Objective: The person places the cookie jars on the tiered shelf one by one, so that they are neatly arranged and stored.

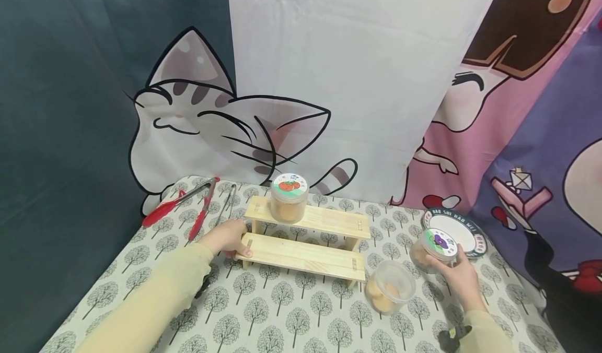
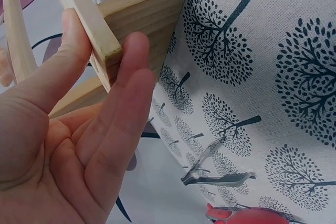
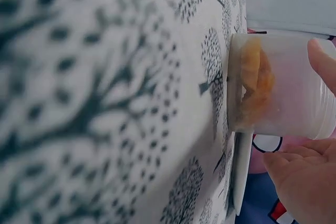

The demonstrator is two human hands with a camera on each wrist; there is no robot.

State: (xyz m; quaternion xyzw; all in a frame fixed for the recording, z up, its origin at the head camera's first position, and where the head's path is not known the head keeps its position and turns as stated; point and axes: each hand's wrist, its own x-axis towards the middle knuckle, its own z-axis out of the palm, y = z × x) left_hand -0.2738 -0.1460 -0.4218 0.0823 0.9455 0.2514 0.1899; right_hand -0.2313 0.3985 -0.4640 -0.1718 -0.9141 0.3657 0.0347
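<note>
A two-tier wooden rack [image 1: 301, 254] stands on the cloth. At its left end my left hand [image 1: 230, 236] pinches the lower board [image 2: 86, 24] between thumb and fingers. A lidded jar with a tomato label [image 1: 289, 199] sits on the upper board. To the right, my right hand [image 1: 458, 280] holds a clear jar with a purple-pictured lid [image 1: 435, 248], thumb on one side and fingers on the other. Orange-yellow food shows at the bottom of this jar in the right wrist view. Between rack and right hand stands a lidless jar [image 1: 390, 286] with yellowish pieces inside.
Red-handled tongs [image 1: 181, 201] and slim metal tongs [image 1: 227, 204] lie left of the rack. A dark-rimmed plate [image 1: 458, 227] is at the back right. Tree-patterned cloth [image 1: 277, 321] covers the table, with a cat-print curtain [image 1: 282, 55] behind.
</note>
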